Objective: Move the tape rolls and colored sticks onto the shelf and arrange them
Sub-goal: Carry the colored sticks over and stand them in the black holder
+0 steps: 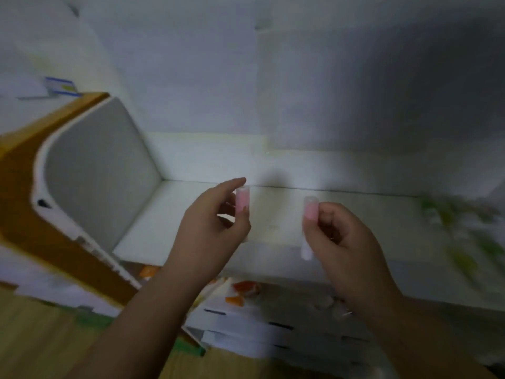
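Both hands were up in front of the white shelf (273,214), and each one pinched a pink stick. The left hand (210,228) held the left pink stick (242,202) between its thumb and first finger. That finger reached over the top of the stick, and the thumb pressed on its side. The other fingers were curled loosely behind it. The stick stood almost straight up.

The right hand (344,242) sat at about three o'clock from the left hand, a little apart from it. Its fingers were curled tight round the right pink stick (310,212). The pink top poked out above the fingers, and a pale end stuck out below the hand. This stick stood upright too.

Both sticks were in the air over the flat white board of the shelf, not touching it. The picture was blurry, so small details were hard to see.

At nine o'clock from the hands was a grey side panel (95,170) with a brown wooden frame (24,192). At six o'clock, under the shelf, lay white boxes (259,324) in a stack. Something green and blurry (451,214) sat at three o'clock.
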Motion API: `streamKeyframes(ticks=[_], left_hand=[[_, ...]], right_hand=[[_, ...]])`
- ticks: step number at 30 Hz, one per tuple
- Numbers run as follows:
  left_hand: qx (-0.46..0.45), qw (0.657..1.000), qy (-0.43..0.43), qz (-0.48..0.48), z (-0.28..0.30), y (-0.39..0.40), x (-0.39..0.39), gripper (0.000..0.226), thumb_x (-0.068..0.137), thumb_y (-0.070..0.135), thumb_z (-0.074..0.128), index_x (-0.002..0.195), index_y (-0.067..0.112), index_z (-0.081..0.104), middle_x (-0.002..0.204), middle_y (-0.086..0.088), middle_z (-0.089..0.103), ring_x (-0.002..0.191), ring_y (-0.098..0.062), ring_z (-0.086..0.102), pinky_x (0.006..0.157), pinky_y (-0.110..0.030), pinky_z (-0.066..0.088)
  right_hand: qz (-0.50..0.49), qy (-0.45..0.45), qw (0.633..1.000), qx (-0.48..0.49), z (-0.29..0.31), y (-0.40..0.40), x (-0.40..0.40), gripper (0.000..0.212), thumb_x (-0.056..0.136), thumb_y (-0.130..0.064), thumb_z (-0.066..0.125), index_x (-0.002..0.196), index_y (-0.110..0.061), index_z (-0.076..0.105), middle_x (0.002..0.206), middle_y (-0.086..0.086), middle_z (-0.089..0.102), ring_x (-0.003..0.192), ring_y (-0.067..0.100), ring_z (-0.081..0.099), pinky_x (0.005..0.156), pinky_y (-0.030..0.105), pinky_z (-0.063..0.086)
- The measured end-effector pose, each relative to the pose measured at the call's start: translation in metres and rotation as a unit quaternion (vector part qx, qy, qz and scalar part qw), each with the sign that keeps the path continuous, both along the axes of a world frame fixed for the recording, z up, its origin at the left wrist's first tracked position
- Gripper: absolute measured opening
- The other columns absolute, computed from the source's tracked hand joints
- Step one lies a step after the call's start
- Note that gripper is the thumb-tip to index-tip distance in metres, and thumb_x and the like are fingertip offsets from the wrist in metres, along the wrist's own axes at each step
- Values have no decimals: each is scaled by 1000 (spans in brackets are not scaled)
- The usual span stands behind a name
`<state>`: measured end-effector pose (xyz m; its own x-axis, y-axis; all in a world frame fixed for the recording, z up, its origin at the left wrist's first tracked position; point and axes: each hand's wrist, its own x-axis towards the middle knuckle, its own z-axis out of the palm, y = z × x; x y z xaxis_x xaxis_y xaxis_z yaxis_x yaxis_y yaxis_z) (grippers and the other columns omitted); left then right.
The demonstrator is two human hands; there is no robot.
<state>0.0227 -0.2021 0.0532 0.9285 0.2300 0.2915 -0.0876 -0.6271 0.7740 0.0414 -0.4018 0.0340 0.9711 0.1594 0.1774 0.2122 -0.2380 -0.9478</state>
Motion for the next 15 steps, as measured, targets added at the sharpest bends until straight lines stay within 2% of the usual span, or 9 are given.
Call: streamKeyframes(ticks=[3, 6, 8, 11, 15], left_hand=[[-27, 999, -27, 14, 1, 46, -31, 34, 95, 32, 61, 129, 33, 59, 94, 6, 67, 77, -7, 67, 64, -17, 50], [-25, 998, -51, 30, 6, 91, -68, 34, 98, 37, 57, 132, 34, 56, 98, 11, 63, 81, -6, 65, 62, -19, 52], [8, 997, -63, 34, 9, 119, -95, 33, 97, 33, 58, 131, 33, 55, 104, 14, 61, 87, -3, 63, 65, -16, 52], [22, 996, -74, 46, 9, 163, -133, 37, 94, 23, 62, 130, 30, 56, 109, 13, 59, 92, -3, 62, 68, -19, 54], [36, 991, -88, 89, 6, 225, -174, 39, 93, 28, 59, 132, 32, 53, 112, 13, 59, 93, -3, 61, 71, -23, 55]], right_hand=[[3, -8, 1000, 3, 8, 49, -23, 35, 100, -45, 51, 79, -21, 64, 70, 0, 67, 68, 12, 65, 63, 18, 50], [6, -17, 1000, -8, 16, 102, -47, 30, 99, -45, 54, 83, -24, 69, 78, -8, 72, 73, 5, 67, 64, 21, 50], [12, -20, 1000, -16, 16, 135, -62, 29, 97, -51, 53, 91, -29, 71, 86, -15, 73, 77, 0, 68, 64, 19, 48], [41, -18, 998, -43, 17, 183, -86, 33, 95, -59, 50, 97, -33, 70, 92, -19, 73, 82, -5, 67, 61, 10, 48], [88, -26, 994, -58, 21, 241, -116, 24, 96, -53, 53, 98, -36, 70, 91, -20, 73, 83, -4, 68, 69, 18, 54]])
